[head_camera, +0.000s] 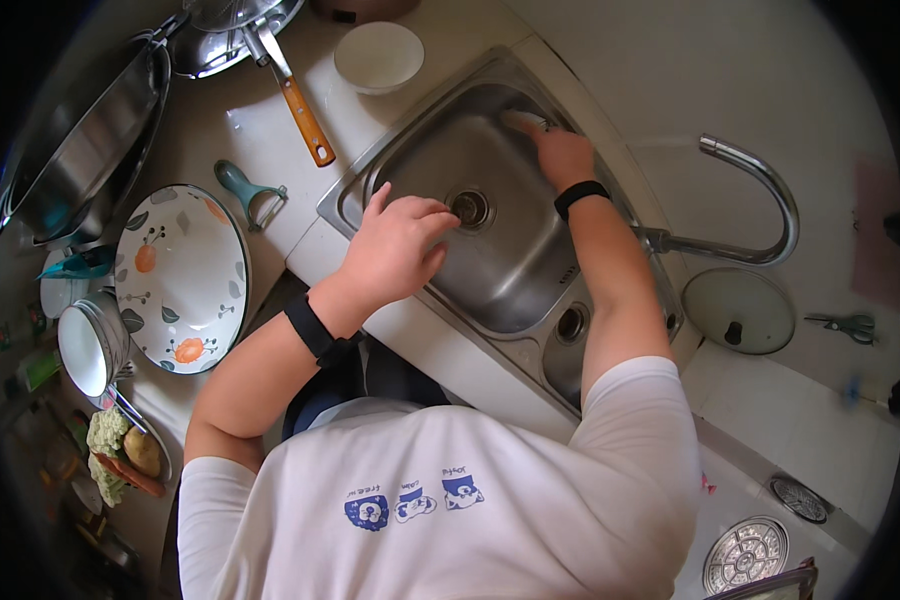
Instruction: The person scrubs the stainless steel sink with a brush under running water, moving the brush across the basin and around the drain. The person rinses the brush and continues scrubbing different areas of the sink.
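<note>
My left hand hovers over the near left part of the stainless-steel sink, fingers apart and holding nothing. Its fingertips appear close to the drain. At the far right corner of the basin, my right hand reaches down to a small pale object. The fingers cover part of that object, and whether they grip it is hidden. Both wrists wear black bands. To the right, a chrome faucet has its spout swung away from the basin.
On the left counter lie a peeler, a large floral dish, stacked bowls and a plate of vegetables. A white bowl and wooden-handled utensil sit behind. A glass lid and scissors are right.
</note>
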A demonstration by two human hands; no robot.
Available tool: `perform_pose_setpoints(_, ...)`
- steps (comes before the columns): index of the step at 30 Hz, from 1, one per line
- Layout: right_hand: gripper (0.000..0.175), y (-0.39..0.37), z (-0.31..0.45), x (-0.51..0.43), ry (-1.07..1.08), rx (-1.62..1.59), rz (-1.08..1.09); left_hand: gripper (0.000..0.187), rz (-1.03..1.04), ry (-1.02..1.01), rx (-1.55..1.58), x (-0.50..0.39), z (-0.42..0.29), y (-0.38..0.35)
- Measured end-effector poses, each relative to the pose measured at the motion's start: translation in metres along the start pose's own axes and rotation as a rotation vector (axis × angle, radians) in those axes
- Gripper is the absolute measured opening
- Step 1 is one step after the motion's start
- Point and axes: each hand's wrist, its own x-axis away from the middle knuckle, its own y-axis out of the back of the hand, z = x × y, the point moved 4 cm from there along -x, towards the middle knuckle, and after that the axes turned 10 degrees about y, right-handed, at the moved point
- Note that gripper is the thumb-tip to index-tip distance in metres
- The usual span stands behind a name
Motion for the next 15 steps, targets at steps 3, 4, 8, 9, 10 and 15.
perform_pose_setpoints(3,0.027,-0.021,-0.008,0.047,-0.038,-0.031,0.281,0.034,-0.001,0.011,0.034,0.002,0.004,-0.004)
perform_pose_setpoints(4,0.028,-0.026,-0.013,0.066,-0.071,0.043,0.415,0.033,0.01,0.009,0.04,0.003,0.004,-0.004)
perform_pose_setpoints(8,0.033,-0.027,-0.012,0.042,0.026,0.108,0.379,0.031,0.037,0.046,0.022,0.005,0.008,-0.003)
perform_pose_setpoints(9,0.033,-0.022,-0.005,0.011,0.053,0.143,0.28,0.031,0.016,0.041,0.024,0.004,0.008,-0.002)
perform_pose_setpoints(10,0.034,-0.02,0.0,-0.015,0.091,0.141,0.258,0.031,0.013,0.046,0.023,0.004,0.01,-0.003)
perform_pose_setpoints(15,0.035,-0.006,0.008,-0.015,0.066,0.06,-0.018,0.03,0.024,0.026,0.014,-0.002,0.01,-0.005)
